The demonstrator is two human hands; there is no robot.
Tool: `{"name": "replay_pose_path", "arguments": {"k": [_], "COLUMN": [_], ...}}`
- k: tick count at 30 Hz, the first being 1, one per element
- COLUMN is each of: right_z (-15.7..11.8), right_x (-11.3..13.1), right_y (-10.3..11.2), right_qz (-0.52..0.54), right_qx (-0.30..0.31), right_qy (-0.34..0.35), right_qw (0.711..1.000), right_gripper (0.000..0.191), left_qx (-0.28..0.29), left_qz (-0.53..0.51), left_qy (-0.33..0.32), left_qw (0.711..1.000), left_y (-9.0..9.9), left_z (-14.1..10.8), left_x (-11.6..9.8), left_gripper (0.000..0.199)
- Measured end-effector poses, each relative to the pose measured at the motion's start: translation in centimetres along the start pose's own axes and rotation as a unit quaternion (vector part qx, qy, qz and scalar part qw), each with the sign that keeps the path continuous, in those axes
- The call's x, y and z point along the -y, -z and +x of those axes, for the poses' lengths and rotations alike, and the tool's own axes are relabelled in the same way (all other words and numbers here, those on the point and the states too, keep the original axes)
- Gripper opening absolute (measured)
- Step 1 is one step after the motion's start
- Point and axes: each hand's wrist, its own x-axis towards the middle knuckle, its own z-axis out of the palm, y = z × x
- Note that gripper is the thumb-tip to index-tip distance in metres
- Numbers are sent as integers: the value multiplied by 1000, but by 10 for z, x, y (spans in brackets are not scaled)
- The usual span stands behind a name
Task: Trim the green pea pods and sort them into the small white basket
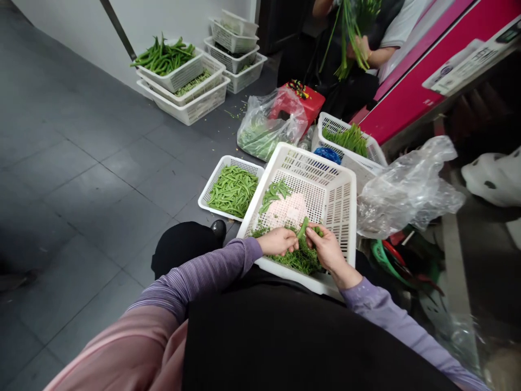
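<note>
My left hand (280, 241) is closed, its fingertips pinching the lower end of a flat green pea pod (303, 228). The thumb and fingers of my right hand (330, 251) grip the same pod from the other side, with a bit more green showing between those fingers. Both hands are above a large white slotted basket (347, 187) on my lap. Inside it, a heap of thin green trimmings (299, 262) is beneath my hands. Farther back in the basket are a pale pink item (287, 209) and a few loose pods (277, 191).
A white tray of pods (233, 190) sits left of the basket. Beyond are a clear bag of greens (260, 136), a red stool (311, 103) and a basket of green stalks (348, 140). Stacked baskets (191, 111) line the wall. Another person's hand (359, 48) holds long greens.
</note>
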Motion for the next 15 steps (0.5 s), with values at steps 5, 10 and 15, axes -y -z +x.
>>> {"name": "replay_pose_path", "arguments": {"k": [5,10,15], "right_z": [7,21,49], "right_x": [20,34,2], "right_y": [14,10,-5], "right_qz": [-366,-281,113], "right_qx": [170,367,203], "right_qy": [212,173,-125], "right_qw": [890,870,965], "right_gripper": [26,19,33], "left_qx": [-40,-104,-191], "left_qz": [203,190,195], "left_qy": [-35,-90,-60], "left_qw": [978,972,960], "left_y": [1,7,8], "left_z": [-9,-17,-14], "left_x": [-6,-11,-8], "left_gripper": [18,23,33]}}
